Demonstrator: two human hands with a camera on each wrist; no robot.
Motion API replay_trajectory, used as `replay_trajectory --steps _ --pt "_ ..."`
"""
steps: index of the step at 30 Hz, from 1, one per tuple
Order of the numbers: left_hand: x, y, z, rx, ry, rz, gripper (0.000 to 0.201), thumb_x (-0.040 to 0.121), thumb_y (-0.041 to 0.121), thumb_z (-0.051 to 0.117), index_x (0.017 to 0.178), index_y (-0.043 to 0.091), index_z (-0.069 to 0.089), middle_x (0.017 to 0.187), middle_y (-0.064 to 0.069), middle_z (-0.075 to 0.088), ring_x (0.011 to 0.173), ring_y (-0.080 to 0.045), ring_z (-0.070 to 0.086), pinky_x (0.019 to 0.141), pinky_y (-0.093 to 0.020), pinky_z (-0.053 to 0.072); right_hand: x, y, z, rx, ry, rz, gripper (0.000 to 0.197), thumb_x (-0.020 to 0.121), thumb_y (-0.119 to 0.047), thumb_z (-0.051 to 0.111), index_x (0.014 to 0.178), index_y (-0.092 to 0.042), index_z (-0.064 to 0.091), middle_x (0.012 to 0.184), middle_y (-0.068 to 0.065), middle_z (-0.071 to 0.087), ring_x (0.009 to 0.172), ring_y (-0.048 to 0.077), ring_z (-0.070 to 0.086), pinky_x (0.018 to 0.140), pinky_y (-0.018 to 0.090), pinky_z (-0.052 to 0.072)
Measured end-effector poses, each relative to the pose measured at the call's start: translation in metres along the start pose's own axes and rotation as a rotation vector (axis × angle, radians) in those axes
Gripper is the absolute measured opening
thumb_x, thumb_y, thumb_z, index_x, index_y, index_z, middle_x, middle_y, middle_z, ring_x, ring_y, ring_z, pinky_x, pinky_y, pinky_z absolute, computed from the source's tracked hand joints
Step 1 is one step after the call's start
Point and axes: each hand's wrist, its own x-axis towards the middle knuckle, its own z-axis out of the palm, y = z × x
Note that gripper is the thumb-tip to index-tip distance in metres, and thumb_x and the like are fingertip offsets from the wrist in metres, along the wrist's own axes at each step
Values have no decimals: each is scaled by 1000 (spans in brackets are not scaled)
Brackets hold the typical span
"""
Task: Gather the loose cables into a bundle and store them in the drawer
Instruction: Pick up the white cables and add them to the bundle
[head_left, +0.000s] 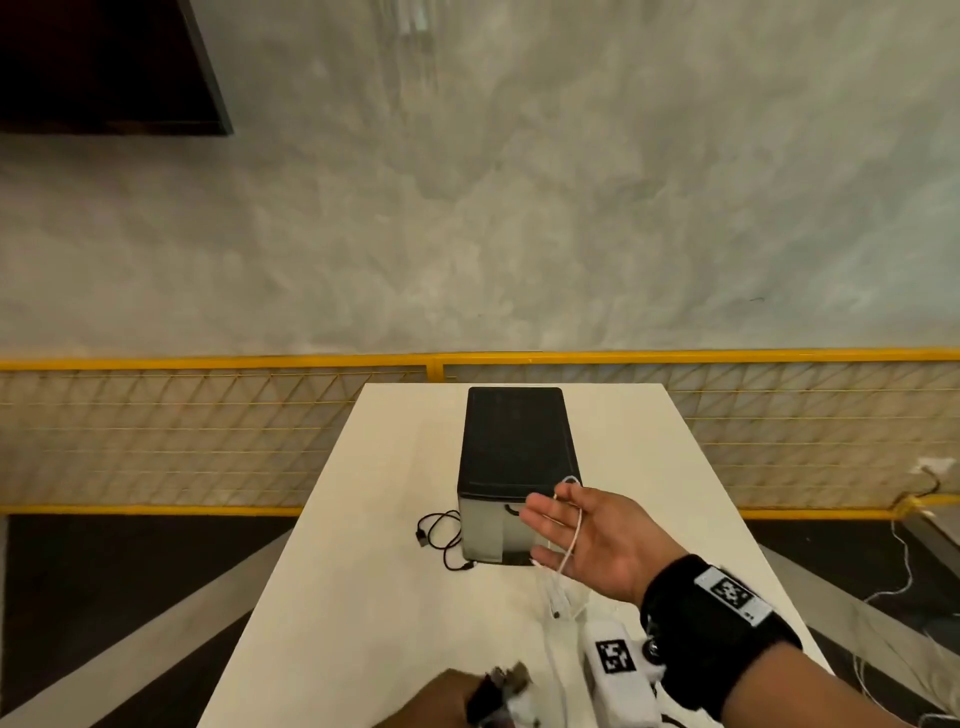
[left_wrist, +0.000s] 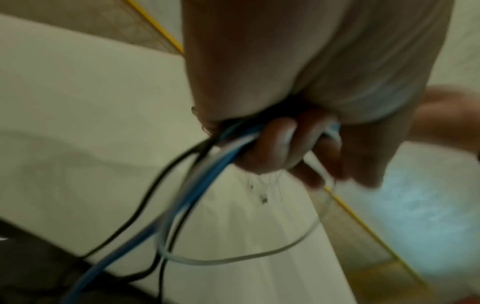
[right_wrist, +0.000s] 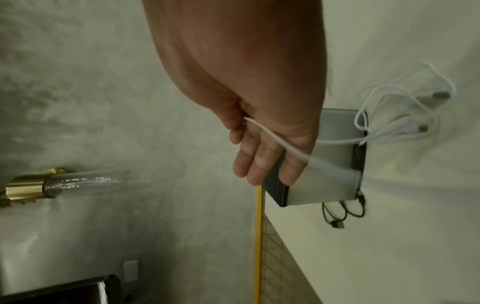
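My right hand (head_left: 587, 535) hovers palm up in front of the drawer box (head_left: 514, 441), a black-topped box whose grey drawer front is closed. Its fingers are straight, and the thumb pins a thin white cable (head_left: 571, 540) that trails down to plugs lying on the table. In the right wrist view that white cable (right_wrist: 275, 137) crosses the palm and leads to a loose tangle (right_wrist: 402, 115) beside the box (right_wrist: 324, 164). At the near table edge my left hand (head_left: 447, 696) grips a cable bundle (left_wrist: 182, 205) of blue, black and white cables. A black cable (head_left: 441, 535) lies left of the box.
The white table (head_left: 389, 597) is narrow, with drops on both sides. A yellow mesh railing (head_left: 208, 361) runs behind it in front of a grey wall. More white cords lie on the floor at the right (head_left: 904, 561).
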Motion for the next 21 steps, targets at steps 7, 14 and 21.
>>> replay_trajectory --steps 7,14,21 --pt "-34 -23 -167 -569 -527 -122 10 83 6 70 81 11 62 47 7 40 37 -8 30 40 -18 23 -3 43 -1 -118 -31 50 21 101 -28 37 92 -19 54 104 6 75 96 27 67 79 44 45" --pt "-49 -13 -144 -555 -603 -142 10 83 -3 67 80 6 63 59 0 62 46 -7 56 44 -22 46 -12 55 12 -126 -106 157 47 100 -31 33 91 -15 75 94 5 76 91 25 59 89 51 41" --pt "-57 -54 -167 -278 -996 -140 12 66 0 79 67 10 71 59 -2 63 52 -14 55 55 -24 42 -5 22 -3 -28 68 69 21 102 -22 35 92 -18 52 98 10 75 98 25 69 83 46 47"
